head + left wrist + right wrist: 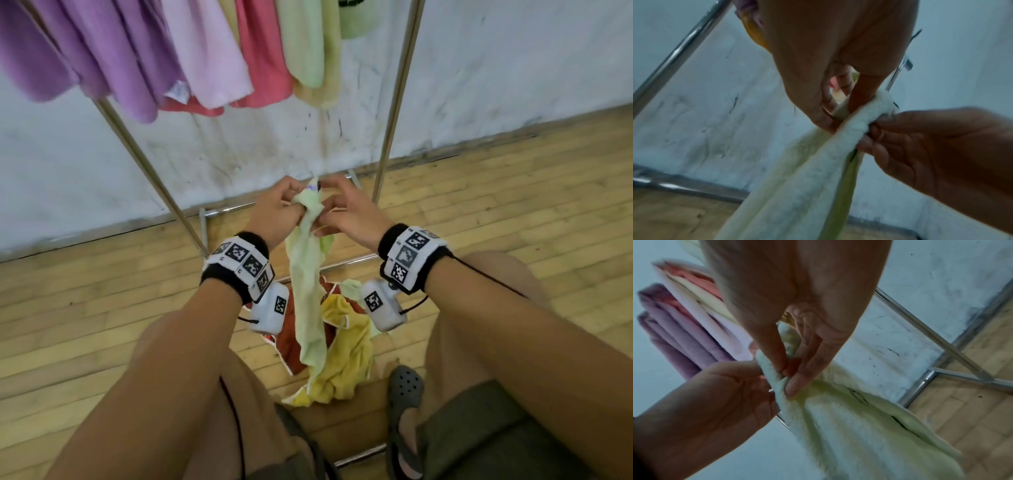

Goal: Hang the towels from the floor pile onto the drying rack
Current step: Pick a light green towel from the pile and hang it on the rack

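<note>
A pale green towel [306,284] hangs bunched from both hands, its lower end draped over the floor pile [337,356]. My left hand [279,209] pinches its top edge, and my right hand [342,210] grips the same edge right beside it. In the left wrist view the left hand [834,104] curls on the towel [797,186], with the right hand [931,146] close by. In the right wrist view the right hand [789,366] pinches the towel [849,426] next to the left hand [725,394]. The pile holds yellow and rust-red towels.
The drying rack [397,102] stands ahead against a scuffed white wall, with purple, pink, coral and light green towels [191,58] hung along the top. Its base bars [349,263] cross the wooden floor by the pile. My knees and dark clogs [404,407] flank the pile.
</note>
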`<move>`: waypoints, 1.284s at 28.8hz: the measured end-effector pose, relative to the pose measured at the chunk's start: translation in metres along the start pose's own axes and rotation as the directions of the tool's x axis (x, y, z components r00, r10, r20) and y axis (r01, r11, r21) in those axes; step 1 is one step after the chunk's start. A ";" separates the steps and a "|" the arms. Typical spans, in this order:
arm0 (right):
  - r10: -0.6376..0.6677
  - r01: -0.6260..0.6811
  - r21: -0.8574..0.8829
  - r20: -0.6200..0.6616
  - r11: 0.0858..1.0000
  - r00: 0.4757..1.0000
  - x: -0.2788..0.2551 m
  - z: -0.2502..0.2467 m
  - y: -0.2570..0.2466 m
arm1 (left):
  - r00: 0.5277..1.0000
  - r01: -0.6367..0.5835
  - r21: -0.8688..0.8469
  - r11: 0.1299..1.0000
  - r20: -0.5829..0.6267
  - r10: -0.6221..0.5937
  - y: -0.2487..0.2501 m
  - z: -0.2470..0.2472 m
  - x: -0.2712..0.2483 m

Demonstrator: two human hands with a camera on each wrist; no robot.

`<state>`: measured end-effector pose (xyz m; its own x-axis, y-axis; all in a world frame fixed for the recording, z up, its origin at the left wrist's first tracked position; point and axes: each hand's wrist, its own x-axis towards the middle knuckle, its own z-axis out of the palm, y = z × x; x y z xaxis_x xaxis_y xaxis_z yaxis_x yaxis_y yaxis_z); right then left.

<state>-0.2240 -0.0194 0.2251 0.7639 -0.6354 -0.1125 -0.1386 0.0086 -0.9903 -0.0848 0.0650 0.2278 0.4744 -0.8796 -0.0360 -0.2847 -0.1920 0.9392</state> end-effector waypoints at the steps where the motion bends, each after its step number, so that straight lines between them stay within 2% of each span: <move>1: -0.017 0.017 0.021 0.003 1.000 1.000 -0.002 -0.002 -0.006 | 1.000 -0.024 -0.032 0.999 -0.007 0.024 0.009 -0.003 -0.002; 4: -0.070 0.070 -0.052 -0.013 0.996 0.997 -0.003 -0.007 -0.016 | 0.999 -0.033 -0.131 0.991 -0.002 0.033 0.026 -0.007 -0.007; 8: -0.116 0.098 -0.158 -0.108 0.983 0.987 -0.001 -0.013 -0.003 | 0.998 0.039 -0.272 0.961 0.066 -0.021 0.020 -0.005 -0.011; 11: -0.135 0.098 -0.238 -0.143 0.966 0.981 0.006 -0.012 0.004 | 0.989 0.041 -0.202 0.978 0.151 -0.010 0.013 -0.003 -0.006; 15: -0.119 0.099 -0.152 -0.130 0.983 0.984 0.013 -0.017 -0.001 | 0.994 0.002 -0.167 0.986 0.104 0.016 0.011 -0.005 0.006; 18: -0.099 0.075 -0.167 -0.143 0.983 0.985 0.017 -0.022 -0.002 | 0.997 0.004 -0.169 0.986 0.077 0.010 0.009 -0.005 0.014; 20: -0.047 0.031 -0.136 -0.112 0.990 0.993 0.020 -0.024 0.000 | 0.999 0.014 -0.175 0.984 0.050 -0.005 0.009 -0.003 0.018; 23: 0.009 -0.017 -0.256 -0.033 0.966 0.999 0.023 -0.024 0.006 | 1.000 0.021 -0.209 0.978 0.027 -0.016 0.009 -0.001 0.021; 25: -0.025 0.005 -0.399 -0.044 0.917 0.999 0.024 -0.024 0.010 | 0.999 0.008 -0.233 0.972 0.045 0.003 0.010 -0.002 0.020; 27: -0.061 0.019 -0.446 -0.080 0.895 0.995 0.025 -0.023 0.010 | 0.998 -0.011 -0.239 0.971 0.060 0.026 0.012 -0.003 0.020; 33: -0.157 0.093 -0.283 -0.213 0.955 0.964 0.027 -0.022 0.006 | 0.989 -0.034 -0.077 0.996 0.141 0.045 0.012 -0.003 0.014; 37: -0.156 0.113 -0.242 -0.165 0.964 0.974 0.024 -0.021 0.009 | 0.996 -0.015 -0.058 0.998 0.092 0.020 0.008 -0.002 0.014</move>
<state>-0.2199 -0.0508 0.2154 0.6618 -0.7474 0.0584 -0.1993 -0.2505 -0.9474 -0.0788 0.0515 0.2353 0.3901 -0.9195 -0.0479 -0.2433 -0.1531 0.9578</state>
